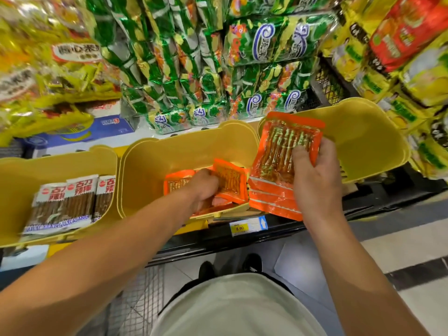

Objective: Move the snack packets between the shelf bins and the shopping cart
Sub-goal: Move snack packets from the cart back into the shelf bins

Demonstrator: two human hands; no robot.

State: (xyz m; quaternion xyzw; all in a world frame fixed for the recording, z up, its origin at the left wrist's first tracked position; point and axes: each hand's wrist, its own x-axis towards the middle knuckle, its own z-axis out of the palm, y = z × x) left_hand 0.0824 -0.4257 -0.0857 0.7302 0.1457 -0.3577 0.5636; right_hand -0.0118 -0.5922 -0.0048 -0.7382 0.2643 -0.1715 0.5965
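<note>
Right hand (315, 180) pinches a stack of orange packets (278, 163), thumb on the front face, fingers hidden behind. The stack stands between the middle bin (150, 166) and the right bin (371, 139), long axis running from its top edge, up and to the right, to its bottom edge, down and to the left; how many packets it holds cannot be told. Left hand (206, 187) reaches into the middle bin with fingers curled on a second orange packet (230, 181), which tilts upright against its knuckles; more orange packets (177, 184) lie flat beneath, partly covered by the hand. The left bin (14, 180) holds brown stick packets (65, 202), lengthwise toward the viewer. Part of a wire cart (138, 294) shows below the arms.
</note>
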